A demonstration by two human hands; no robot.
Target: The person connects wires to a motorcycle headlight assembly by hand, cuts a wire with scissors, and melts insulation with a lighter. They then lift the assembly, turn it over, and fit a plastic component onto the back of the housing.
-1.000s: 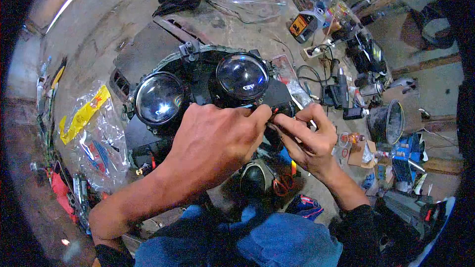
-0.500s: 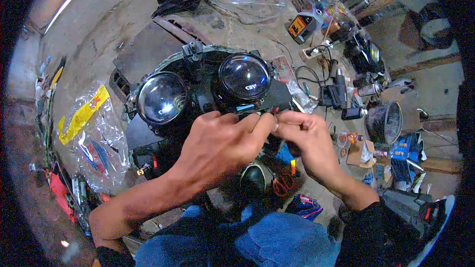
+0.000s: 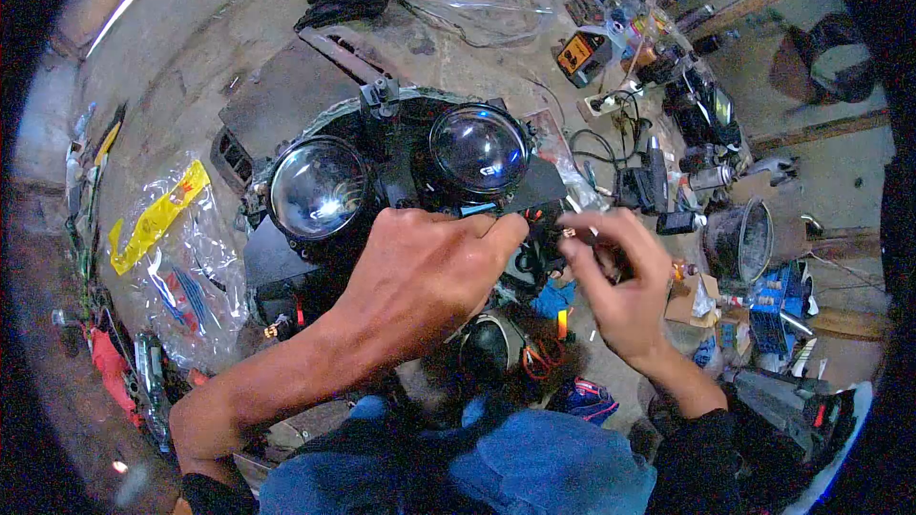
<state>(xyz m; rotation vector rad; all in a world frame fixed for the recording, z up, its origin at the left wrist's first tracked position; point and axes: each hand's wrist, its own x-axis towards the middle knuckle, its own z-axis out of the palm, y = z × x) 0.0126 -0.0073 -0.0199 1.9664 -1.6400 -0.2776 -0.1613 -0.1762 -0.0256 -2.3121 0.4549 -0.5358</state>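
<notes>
A motorcycle-style headlight unit with two round lenses, the left lens [image 3: 320, 188] and the right lens [image 3: 480, 150], sits in front of me in a black housing. My left hand [image 3: 429, 262] is closed at its lower edge, thumb and forefinger pressed together; what they pinch is hidden, and I cannot tell its kind. Small red-orange parts [image 3: 533, 215] show just past those fingertips. To the right, my right hand [image 3: 625, 272] is curled, a tiny brass-coloured piece [image 3: 569, 232] between thumb and forefinger. The two hands are apart.
A clear plastic bag [image 3: 196, 277] with a yellow strip lies at left. On the right are a heat-gun-like tool [image 3: 649, 181], a metal pot [image 3: 741, 240] and a blue box [image 3: 778, 300]. Bottles and a black-orange container [image 3: 580, 55] stand farther back. Red wires [image 3: 541, 362] lie below my hands.
My right hand has moved away to the right from my left hand, and a brass-coloured piece now shows at its fingertips. My left hand stays closed in nearly the same place.
</notes>
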